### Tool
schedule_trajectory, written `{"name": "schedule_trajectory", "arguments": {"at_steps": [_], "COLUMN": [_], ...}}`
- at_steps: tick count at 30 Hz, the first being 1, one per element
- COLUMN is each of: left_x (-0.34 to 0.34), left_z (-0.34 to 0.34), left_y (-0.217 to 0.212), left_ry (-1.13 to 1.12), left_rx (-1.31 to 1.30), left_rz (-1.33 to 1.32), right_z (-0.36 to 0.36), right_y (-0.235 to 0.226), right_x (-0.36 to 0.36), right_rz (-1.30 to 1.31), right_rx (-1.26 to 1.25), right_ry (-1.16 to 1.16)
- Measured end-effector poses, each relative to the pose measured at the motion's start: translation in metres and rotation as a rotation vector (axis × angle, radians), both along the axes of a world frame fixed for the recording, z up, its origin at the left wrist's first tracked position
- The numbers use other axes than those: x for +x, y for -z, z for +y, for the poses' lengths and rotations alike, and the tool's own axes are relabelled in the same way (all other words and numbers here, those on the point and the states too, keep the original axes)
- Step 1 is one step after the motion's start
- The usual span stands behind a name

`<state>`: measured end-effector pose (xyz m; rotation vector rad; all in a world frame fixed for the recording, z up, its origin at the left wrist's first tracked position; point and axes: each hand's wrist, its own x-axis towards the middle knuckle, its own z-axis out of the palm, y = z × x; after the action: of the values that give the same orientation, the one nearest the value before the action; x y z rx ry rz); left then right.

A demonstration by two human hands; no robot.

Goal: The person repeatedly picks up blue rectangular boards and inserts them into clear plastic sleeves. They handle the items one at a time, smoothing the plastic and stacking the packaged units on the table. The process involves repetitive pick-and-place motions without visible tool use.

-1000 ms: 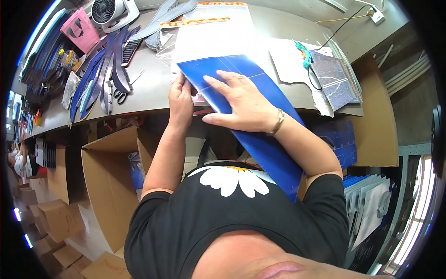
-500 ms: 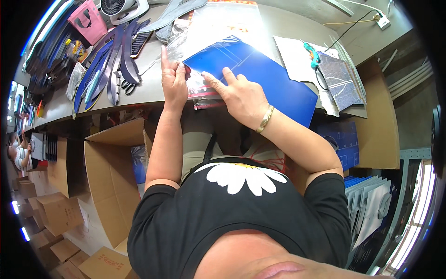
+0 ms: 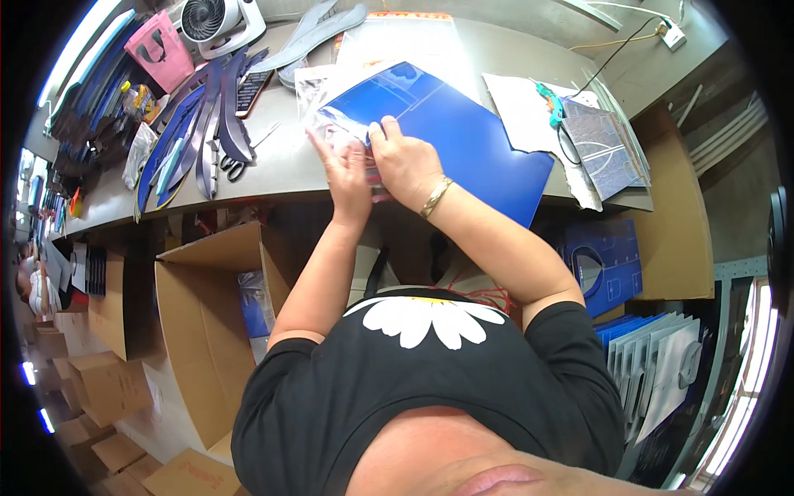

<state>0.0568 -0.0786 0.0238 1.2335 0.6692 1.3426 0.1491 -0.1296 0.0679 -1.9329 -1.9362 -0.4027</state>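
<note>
In the head view, a blue sheet, probably light, springy, slick and best gripped by its edges, is being touched over the front edge of the worktable by the curled right hand beside the blurred left hand, neither grip being discernible.

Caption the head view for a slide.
Left hand, blurred, and right hand at the edge of a blue sheet overhanging a grey worktable.

The panel overhung the front edge of the table; I saw scissors and strips to its left, a tool on a sheet to its right, a fan behind the strips, and a carton below, left.
</note>
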Motion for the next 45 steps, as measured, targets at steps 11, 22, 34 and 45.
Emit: {"name": "schedule_trajectory", "arguments": {"at_steps": [11,22,34,45], "left_x": [-0.047,-0.024,-0.02,-0.015], "left_z": [0.139,0.096,0.087,0.066], "left_y": [-0.014,0.007,0.057,0.047], "left_ry": [0.545,0.561,0.568,0.221], "left_rx": [-0.478,-0.577,-0.732,-0.357], "left_rz": [-0.26,0.111,0.131,0.42], "right_z": [-0.02,-0.036,-0.057,-0.073], "right_y": [-0.068,0.035,0.074,0.031], "right_x": [0.094,0.186,0.197,0.168], "right_rz": [0.466,2.066,1.903,1.78], "right_rx": [0.266,0.193,0.272,0.112], "right_ry": [0.107,-0.023,0.198,0.379]}}
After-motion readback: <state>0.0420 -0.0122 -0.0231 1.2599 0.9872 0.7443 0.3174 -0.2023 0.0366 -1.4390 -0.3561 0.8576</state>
